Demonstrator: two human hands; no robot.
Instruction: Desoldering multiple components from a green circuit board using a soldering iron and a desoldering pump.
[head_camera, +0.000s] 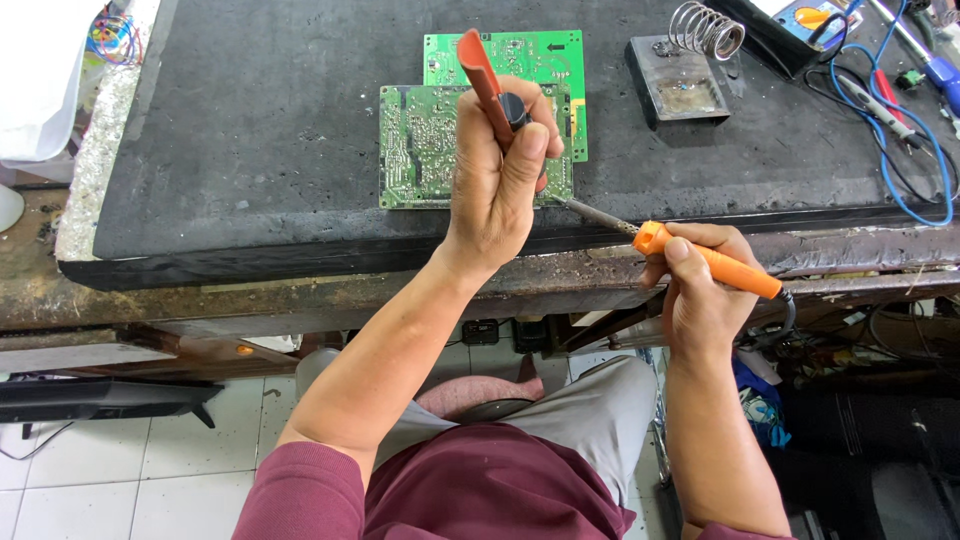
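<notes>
Left hand (497, 185) is fisted around a red desoldering pump (487, 85), held near upright over the near board (420, 150), thumb up by the black plunger end. The pump's tip is hidden behind the hand, so I can't tell if it's on a joint.

Right hand (700, 290) grips the orange-handled soldering iron (690, 250), pen-style. Its tip reaches left to the near board's lower right edge, just beside the left hand.

The near board lies solder side up on the dark mat (260, 120), overlapping a second green board (540, 60) behind it. Neither looks clamped.

Risks, as I judge them:
- Iron shaft passes very close to the left hand's heel and fingers. Any slip means a burn.
- Near board is loose, sitting half on the other one. Pressure from the pump or iron could rock or slide it, dragging the tip across pads and bridging or lifting them.
- Tip held too long on one joint could lift a trace.
- Pump recoil could knock the board or flick molten solder onto it.
- Iron cord hangs off the bench edge by the knee. A snag pulls the hot tip off line.
- Coil stand (705, 30) sits well back and right, so parking the iron means a reach across the blue cable (920, 150).
</notes>
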